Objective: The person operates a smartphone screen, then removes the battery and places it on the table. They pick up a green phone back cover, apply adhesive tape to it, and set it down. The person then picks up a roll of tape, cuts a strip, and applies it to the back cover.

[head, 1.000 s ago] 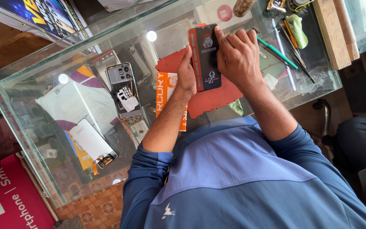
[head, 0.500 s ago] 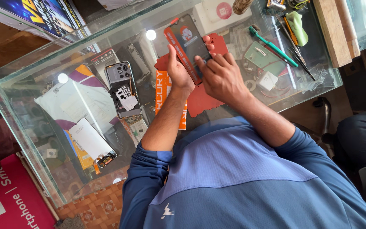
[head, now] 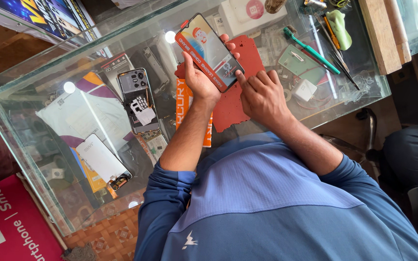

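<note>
The left hand [head: 200,79] cradles a phone [head: 209,52] from beneath, thumb along one long edge and fingers curled round the other, tilting it above a red mat [head: 233,104] on the glass table [head: 35,96]. The right hand [head: 262,96] bends at the wrist, fingertips [head: 240,77] bunched and pressing on the phone's lower corner. Left of the mat lies an opened phone [head: 139,101]; right of it, a green brush [head: 310,50] and a white charger [head: 305,90].

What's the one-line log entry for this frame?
left hand: holds phone | right hand: fingertips at phone's lower corner | below: red mat on glass table
</note>
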